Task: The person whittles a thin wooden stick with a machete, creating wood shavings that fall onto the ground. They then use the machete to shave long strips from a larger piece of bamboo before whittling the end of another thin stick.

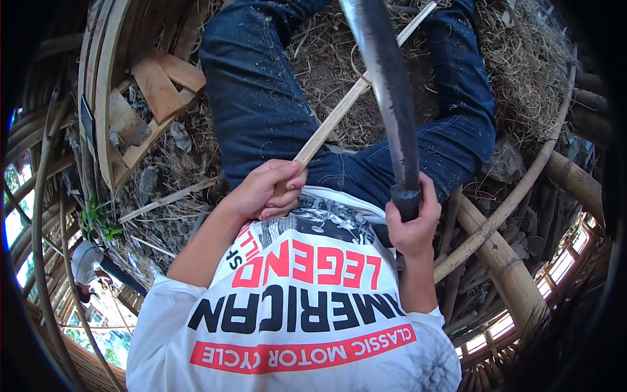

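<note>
My left hand (271, 189) is closed around the near end of a thin bamboo strip (333, 124). The strip slants up and away to the right between my legs. My right hand (415, 219) grips the dark handle of a machete (395, 98), its long curved blade pointing away from me and running out of view at the top. The blade crosses over the strip in this view. A thin curled shaving (356, 64) hangs by the strip near the blade. Both hands are close to my waist, in front of my white printed shirt (294, 313).
My legs in jeans (255, 85) are spread on either side of ground littered with dry shavings (529, 78). Wooden offcuts (160, 85) lie at the left. A thick bamboo pole (499, 261) and a bent stick (522, 196) are at my right. Another person (91, 264) is at the far left.
</note>
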### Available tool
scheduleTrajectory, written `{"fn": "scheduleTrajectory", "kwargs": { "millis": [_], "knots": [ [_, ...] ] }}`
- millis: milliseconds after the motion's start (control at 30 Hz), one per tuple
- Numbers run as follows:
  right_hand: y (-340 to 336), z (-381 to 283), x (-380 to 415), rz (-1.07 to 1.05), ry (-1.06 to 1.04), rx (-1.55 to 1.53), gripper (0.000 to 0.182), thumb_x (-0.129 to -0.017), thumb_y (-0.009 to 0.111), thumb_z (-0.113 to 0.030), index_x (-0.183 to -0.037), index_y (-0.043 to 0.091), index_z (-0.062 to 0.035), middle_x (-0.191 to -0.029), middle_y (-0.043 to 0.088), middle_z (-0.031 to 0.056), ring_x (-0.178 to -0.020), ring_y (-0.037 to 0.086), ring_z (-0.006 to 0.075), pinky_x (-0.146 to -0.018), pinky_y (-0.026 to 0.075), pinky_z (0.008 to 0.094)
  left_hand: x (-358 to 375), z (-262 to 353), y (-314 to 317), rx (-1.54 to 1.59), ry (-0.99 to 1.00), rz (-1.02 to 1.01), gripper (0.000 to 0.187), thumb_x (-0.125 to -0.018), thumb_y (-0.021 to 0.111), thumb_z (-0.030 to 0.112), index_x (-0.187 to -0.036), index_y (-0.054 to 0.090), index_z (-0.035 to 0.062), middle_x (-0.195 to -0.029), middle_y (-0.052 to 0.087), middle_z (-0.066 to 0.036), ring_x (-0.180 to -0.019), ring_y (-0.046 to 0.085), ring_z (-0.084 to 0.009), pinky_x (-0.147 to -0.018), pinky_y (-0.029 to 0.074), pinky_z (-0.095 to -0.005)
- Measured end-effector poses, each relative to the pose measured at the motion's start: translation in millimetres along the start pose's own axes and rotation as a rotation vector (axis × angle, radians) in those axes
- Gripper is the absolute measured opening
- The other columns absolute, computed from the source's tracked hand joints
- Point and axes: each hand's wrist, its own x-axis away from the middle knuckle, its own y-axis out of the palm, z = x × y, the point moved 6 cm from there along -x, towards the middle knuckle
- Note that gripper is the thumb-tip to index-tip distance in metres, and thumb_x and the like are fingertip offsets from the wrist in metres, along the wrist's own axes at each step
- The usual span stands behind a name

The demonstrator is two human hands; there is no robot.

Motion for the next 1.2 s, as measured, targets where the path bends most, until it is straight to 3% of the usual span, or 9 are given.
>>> {"fn": "scheduleTrajectory", "kwargs": {
  "millis": [200, 333, 467, 533, 667, 767, 967, 1067, 1200],
  "knots": [
    [24.4, -56.4, -11.4, 0.005, -0.51, 0.297, 0.05, -0.064, 0.071, -0.001, -0.112, 0.061, -0.0008, -0.077, 0.067, 0.0131, -0.063, 0.066, 0.0257, -0.061, 0.052, 0.0312, 10.1, 11.6, 14.4, -0.057, -0.062, 0.066, 0.043, -0.103, 0.041, 0.039, -0.073, 0.042, 0.0083, -0.051, 0.037, -0.001, -0.036, 0.039, -0.0111, -0.032, 0.033, -0.0216],
    [40.4, -55.3, -31.1, -0.09, -0.571, 0.435, 0.049, -0.062, 0.075, -0.004, -0.11, 0.061, -0.0033, -0.082, 0.067, 0.0116, -0.071, 0.066, 0.0268, -0.062, 0.052, 0.0345, 19.2, 17.9, 7.4, -0.198, -0.065, 0.221, 0.044, -0.102, 0.045, 0.039, -0.072, 0.042, 0.0081, -0.055, 0.036, 0.0, -0.041, 0.039, -0.0093, -0.033, 0.031, -0.021],
    [57.7, -45.2, -47.7, -0.152, -0.475, 0.445, 0.038, -0.064, 0.076, -0.005, -0.099, 0.059, -0.0058, -0.085, 0.067, 0.0123, -0.078, 0.067, 0.0298, -0.067, 0.053, 0.0372, 19.0, 6.7, -20.4, -0.461, -0.187, 0.298, 0.038, -0.099, 0.053, 0.037, -0.079, 0.049, 0.0044, -0.066, 0.048, -0.002, -0.052, 0.047, -0.0097, -0.04, 0.036, -0.0236],
    [63.7, -40.4, -53.5, -0.197, -0.348, 0.496, 0.033, -0.066, 0.076, -0.009, -0.094, 0.058, -0.0064, -0.082, 0.067, 0.0125, -0.076, 0.068, 0.0304, -0.066, 0.053, 0.0386, 17.0, 31.8, -0.6, -1.008, 0.466, 0.499, 0.036, -0.094, 0.062, 0.032, -0.086, 0.058, -0.003, -0.068, 0.054, -0.003, -0.061, 0.049, -0.0115, -0.053, 0.043, -0.0282],
    [68.8, -23.0, -61.4, -0.285, -0.173, 0.655, 0.021, -0.067, 0.073, -0.018, -0.076, 0.058, -0.0077, -0.069, 0.065, 0.0145, -0.066, 0.066, 0.0341, -0.058, 0.052, 0.0424, 19.5, 33.8, 10.5, -1.018, 0.123, 0.464, 0.036, -0.093, 0.062, 0.03, -0.096, 0.058, -0.0062, -0.067, 0.055, -0.004, -0.065, 0.048, -0.0121, -0.06, 0.042, -0.031],
    [68.8, -22.7, -65.6, -0.241, -0.183, 0.661, 0.021, -0.066, 0.074, -0.021, -0.07, 0.057, -0.008, -0.064, 0.063, 0.014, -0.063, 0.065, 0.035, -0.056, 0.051, 0.0436, 18.3, 31.6, 6.0, -1.058, 0.16, 0.522, 0.036, -0.096, 0.058, 0.026, -0.102, 0.057, -0.0093, -0.067, 0.059, -0.018, -0.063, 0.056, -0.0226, -0.064, 0.046, -0.0376],
    [52.6, -12.7, -81.0, -0.211, -0.195, 0.764, 0.021, -0.065, 0.074, -0.021, -0.073, 0.059, -0.0081, -0.067, 0.065, 0.0133, -0.065, 0.067, 0.033, -0.06, 0.053, 0.0428, 26.9, 32.6, 16.2, -1.136, 0.206, 0.588, 0.035, -0.099, 0.053, 0.027, -0.086, 0.053, -0.006, -0.062, 0.055, -0.022, -0.057, 0.056, -0.0354, -0.057, 0.043, -0.0414],
    [35.5, -5.7, -91.9, -0.161, -0.15, 0.858, 0.021, -0.065, 0.074, -0.021, -0.073, 0.059, -0.0079, -0.068, 0.066, 0.0134, -0.066, 0.067, 0.0336, -0.061, 0.053, 0.0433, 29.6, 30.2, 17.9, -1.144, 0.179, 0.578, 0.033, -0.1, 0.052, 0.027, -0.09, 0.052, -0.0044, -0.059, 0.05, -0.013, -0.055, 0.043, -0.0169, -0.054, 0.038, -0.035],
    [31.2, -9.7, -101.7, -0.138, -0.217, 0.876, 0.021, -0.066, 0.074, -0.021, -0.076, 0.061, -0.0077, -0.07, 0.067, 0.0133, -0.067, 0.067, 0.0341, -0.063, 0.053, 0.0444, 32.2, 30.8, 19.6, -1.154, 0.161, 0.595, 0.031, -0.1, 0.052, 0.025, -0.091, 0.053, -0.0043, -0.059, 0.05, -0.014, -0.054, 0.044, -0.0179, -0.053, 0.039, -0.0355]
  ]
}}
